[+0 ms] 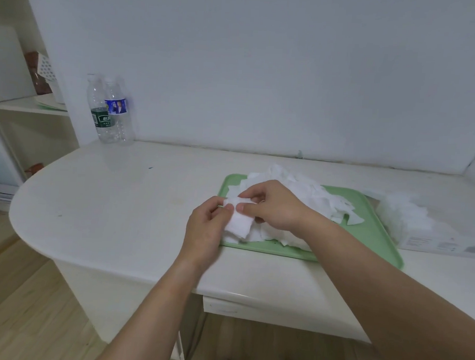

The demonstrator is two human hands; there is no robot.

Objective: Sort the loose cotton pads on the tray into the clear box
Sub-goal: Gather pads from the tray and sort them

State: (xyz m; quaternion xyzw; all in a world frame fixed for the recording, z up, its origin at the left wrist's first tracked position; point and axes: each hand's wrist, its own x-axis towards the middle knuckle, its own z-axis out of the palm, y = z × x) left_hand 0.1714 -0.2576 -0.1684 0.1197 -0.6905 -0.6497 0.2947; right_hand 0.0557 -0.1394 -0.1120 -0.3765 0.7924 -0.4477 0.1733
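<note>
A green tray (376, 236) lies on the white table, heaped with loose white cotton pads (307, 191). Over the tray's left edge both hands pinch a small stack of pads (238, 221). My left hand (206, 227) grips the stack from the left with thumb on top. My right hand (276, 204) holds its upper end between thumb and fingers. To the right of the tray lies a clear box (442, 243), with a fluffy mass of white pads (402, 216) at its left end.
Two plastic water bottles (110, 110) stand at the table's back left against the wall. A shelf unit (28, 105) with items is at the far left. The white table (106, 200) has a rounded left end, with wooden floor below.
</note>
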